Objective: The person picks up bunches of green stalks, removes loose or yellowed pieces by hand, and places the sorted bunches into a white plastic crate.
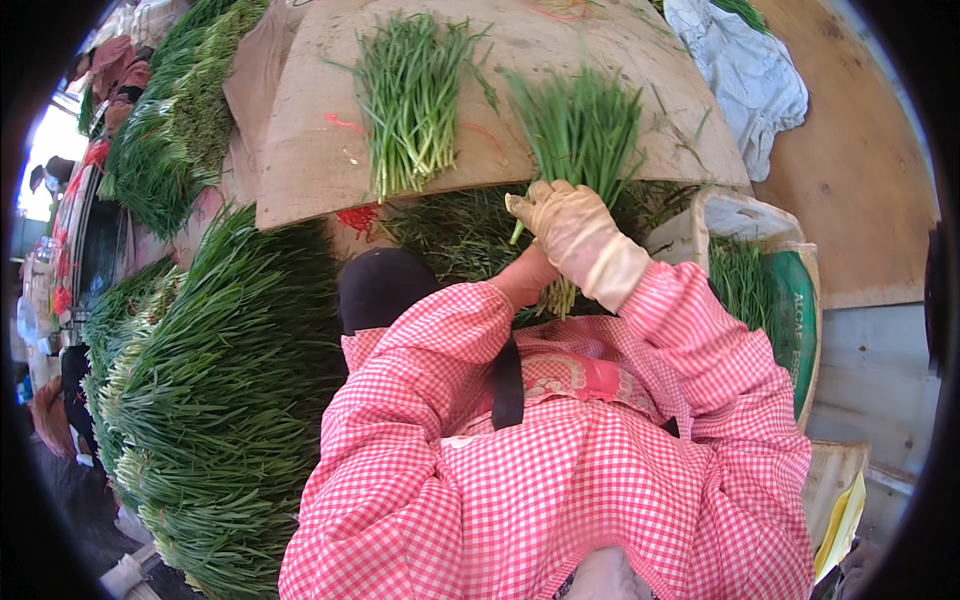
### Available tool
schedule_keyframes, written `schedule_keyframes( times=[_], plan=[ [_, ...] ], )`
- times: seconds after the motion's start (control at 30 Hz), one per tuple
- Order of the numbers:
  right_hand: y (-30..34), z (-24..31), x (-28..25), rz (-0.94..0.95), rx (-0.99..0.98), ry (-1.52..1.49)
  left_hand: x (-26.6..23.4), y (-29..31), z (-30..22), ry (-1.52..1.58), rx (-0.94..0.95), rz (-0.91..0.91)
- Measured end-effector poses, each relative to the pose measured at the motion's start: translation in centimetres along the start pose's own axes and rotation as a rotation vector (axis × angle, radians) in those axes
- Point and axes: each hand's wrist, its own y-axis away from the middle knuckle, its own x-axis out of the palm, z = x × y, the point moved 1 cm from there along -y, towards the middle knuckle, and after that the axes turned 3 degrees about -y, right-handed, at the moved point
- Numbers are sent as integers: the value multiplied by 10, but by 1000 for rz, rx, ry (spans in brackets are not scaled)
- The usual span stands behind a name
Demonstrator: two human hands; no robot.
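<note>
The right hand (572,225) grips a leafy bunch (580,130). The left hand (528,274) sits just beside — its grip too hidden to tell.

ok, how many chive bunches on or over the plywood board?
2: one bunch on the board, left of centre; a second bunch in the gloved right hand, leaves over the board.

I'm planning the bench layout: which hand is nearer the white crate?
Right. The gloved right hand is left of the white crate, on the side toward it; the left hand is farther left, partly hidden by the right.
</note>
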Motion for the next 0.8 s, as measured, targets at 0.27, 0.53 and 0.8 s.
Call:
schedule_keyframes(
  times=[0.27, 0.53, 0.8],
  plan=[
    [-37, -40, 20, -34, -14, 135, -8, -4, -2, -499, 104, -171],
    [-19, -173, -102, -973, 400, -511, 6, 0, -15, 81, -110, -45],
    [57, -125, -82, -903, 56, -597, -2, 8, -13, 556, -240, 112]
  ],
)
